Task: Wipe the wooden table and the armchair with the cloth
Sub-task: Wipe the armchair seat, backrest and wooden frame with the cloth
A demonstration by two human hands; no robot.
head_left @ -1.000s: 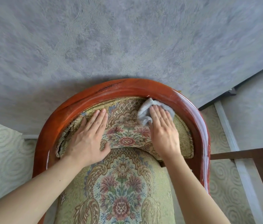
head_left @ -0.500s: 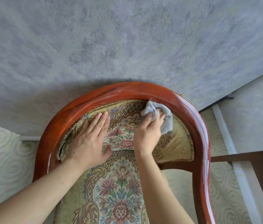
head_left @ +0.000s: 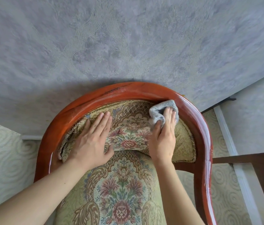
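The armchair has a curved glossy red-brown wooden frame and floral tapestry upholstery. My right hand presses a crumpled grey cloth against the padded backrest, up by the inner right curve of the wooden rim. My left hand lies flat, fingers spread, on the left part of the backrest padding and holds nothing. Both forearms reach in from the bottom of the view.
A grey patterned wall stands right behind the chair. Dark wooden table parts show at the right edge. A white baseboard and a pale swirl-patterned floor lie around the chair.
My right hand with the cloth has slid rightward and up along the backrest to the rim's inner right curve. My left hand has stayed flat in place.
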